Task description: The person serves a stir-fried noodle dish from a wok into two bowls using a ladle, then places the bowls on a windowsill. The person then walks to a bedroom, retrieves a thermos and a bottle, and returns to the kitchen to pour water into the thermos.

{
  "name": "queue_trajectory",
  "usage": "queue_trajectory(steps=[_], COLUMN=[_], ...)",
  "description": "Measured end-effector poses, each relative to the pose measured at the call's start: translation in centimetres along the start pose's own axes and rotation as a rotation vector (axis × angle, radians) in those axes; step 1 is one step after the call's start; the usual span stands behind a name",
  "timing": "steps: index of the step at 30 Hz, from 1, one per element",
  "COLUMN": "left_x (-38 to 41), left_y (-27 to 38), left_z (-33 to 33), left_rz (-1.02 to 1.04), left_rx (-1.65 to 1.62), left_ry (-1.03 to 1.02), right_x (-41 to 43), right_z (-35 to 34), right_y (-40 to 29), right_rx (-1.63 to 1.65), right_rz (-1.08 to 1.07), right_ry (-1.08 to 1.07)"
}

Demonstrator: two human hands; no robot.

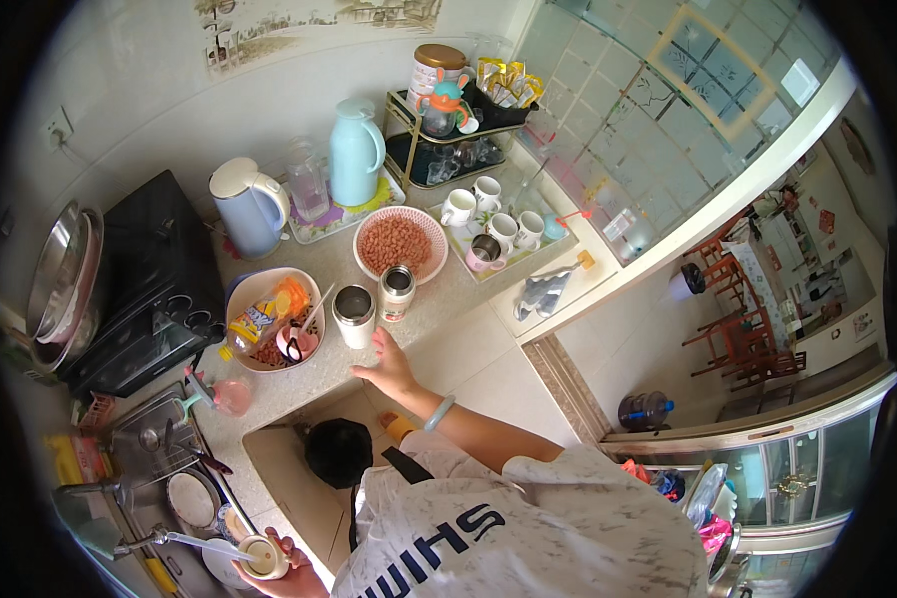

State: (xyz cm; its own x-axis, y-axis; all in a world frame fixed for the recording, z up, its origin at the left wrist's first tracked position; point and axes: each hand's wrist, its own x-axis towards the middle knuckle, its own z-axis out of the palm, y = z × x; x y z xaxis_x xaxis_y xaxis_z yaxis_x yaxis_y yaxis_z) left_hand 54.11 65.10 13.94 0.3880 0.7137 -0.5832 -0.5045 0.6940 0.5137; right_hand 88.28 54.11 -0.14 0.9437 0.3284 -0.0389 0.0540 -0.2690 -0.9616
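At the sink my left hand (290, 572) grips a small round cream cup or lid (264, 558). What looks like water or a clear tube runs into it from the metal faucet (146, 538). My right hand (391, 374), with a pale bangle on its wrist, reaches over the counter, thumb and fingers apart. Its fingertips are close to an uncapped white steel-lined vacuum flask (356, 329); whether they touch is unclear. A second uncapped flask (395, 303) stands beside it, by a pink-rimmed basket of reddish-brown nuts or beans (400, 238).
A basin (238, 293) holding a yellow-labelled bottle, a black oven (157, 291), a blue kettle (245, 217) and a light-blue vacuum jug (355, 153) stand on the counter. Mugs fill a tray (493, 270). A pink spray bottle (230, 396) and dish rack (146, 433) are near the sink (161, 516).
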Motion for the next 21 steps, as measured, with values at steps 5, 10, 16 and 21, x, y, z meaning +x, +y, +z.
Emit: queue_trajectory(steps=[5, 10, 16, 21], left_x=[1.5, 3.1, 4.0, 3.9], left_y=[-0.6, -2.0, -2.9, -2.9], left_z=[1.7, 2.3, 3.6, 4.0], left_rz=[-0.036, -0.076, -0.12, -0.108], left_rx=[-0.061, -0.052, -0.091, -0.101], left_ry=[-0.111, -0.124, -0.145, -0.199], right_x=[2.6, 4.3, 6.2, 6.2], right_z=[1.3, 1.1, 1.1, 1.3], right_y=[2.0, 1.0, 2.0, 0.8], right_rx=[-0.045, 0.024, 0.08, 0.061], right_rz=[0.058, 0.058, 0.034, -0.018], right_ry=[0.037, 0.021, 0.046, 0.073])
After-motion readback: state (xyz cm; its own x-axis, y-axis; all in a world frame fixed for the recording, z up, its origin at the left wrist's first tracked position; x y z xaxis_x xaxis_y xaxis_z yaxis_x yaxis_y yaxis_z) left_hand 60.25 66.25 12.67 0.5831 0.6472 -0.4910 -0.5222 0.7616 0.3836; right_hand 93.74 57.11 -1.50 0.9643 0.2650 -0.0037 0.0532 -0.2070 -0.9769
